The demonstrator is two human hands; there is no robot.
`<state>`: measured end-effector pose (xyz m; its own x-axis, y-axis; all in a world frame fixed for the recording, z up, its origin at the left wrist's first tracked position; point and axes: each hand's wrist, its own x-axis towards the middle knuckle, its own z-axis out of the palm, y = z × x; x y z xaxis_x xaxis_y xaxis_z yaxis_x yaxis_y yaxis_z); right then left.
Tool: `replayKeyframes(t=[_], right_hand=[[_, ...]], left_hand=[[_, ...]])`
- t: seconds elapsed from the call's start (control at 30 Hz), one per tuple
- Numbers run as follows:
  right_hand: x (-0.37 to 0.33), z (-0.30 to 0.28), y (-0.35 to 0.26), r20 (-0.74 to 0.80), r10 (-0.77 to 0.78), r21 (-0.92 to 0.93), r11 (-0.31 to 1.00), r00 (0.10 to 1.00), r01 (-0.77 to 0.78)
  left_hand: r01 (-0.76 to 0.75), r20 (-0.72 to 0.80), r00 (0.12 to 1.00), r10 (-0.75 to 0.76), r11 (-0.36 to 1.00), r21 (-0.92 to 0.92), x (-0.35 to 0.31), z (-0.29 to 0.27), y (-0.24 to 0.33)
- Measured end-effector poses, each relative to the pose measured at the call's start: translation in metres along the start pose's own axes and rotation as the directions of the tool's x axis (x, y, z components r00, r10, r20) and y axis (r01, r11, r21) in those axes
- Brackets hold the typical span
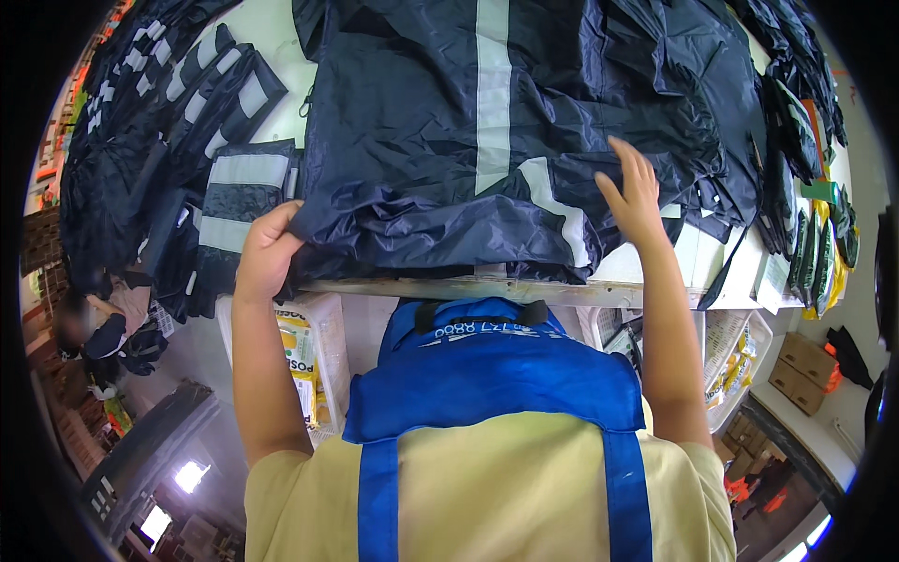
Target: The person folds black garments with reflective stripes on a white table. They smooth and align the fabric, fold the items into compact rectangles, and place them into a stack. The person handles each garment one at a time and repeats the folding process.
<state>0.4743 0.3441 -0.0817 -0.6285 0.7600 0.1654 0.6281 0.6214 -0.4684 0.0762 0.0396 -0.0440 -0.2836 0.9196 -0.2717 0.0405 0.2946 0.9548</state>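
Observation:
A dark navy waterproof garment [403, 103] with a pale reflective strip [493, 94] running down it lies spread before me on the table. Its near edge is bunched into a loose fold, where a second pale strip [560, 211] bends round. At the left end of this fold, my left hand [265, 255] pinches the fabric between thumb and fingers. My right hand [637, 199] is open over the garment's right side, fingers spread and thumb apart; whether it touches the cloth I cannot tell.
Folded navy garments with pale strips [245, 197] lie at the left, and more are heaped at the right. Open white baskets holding yellow packets [304, 351] stand below the table edge [468, 288] on both sides. Another person [103, 328] sits at far left; brown cartons [803, 370] stand at right.

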Motion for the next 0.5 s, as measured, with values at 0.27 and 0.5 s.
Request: replayKeyframes(t=[0.27,0.5], right_hand=[[0.038,0.038,0.05,-0.081,-0.058,-0.176,0.983,0.995,0.043],[0.014,0.041,0.021,-0.33,-0.068,-0.225,0.974,0.941,-0.009]], left_hand=[[0.078,-0.36,0.918,-0.168,0.965,-0.251,-0.007,0.027,-0.018],[-0.094,-0.439,0.89,0.126,0.991,0.096,0.015,0.023,-0.028]])
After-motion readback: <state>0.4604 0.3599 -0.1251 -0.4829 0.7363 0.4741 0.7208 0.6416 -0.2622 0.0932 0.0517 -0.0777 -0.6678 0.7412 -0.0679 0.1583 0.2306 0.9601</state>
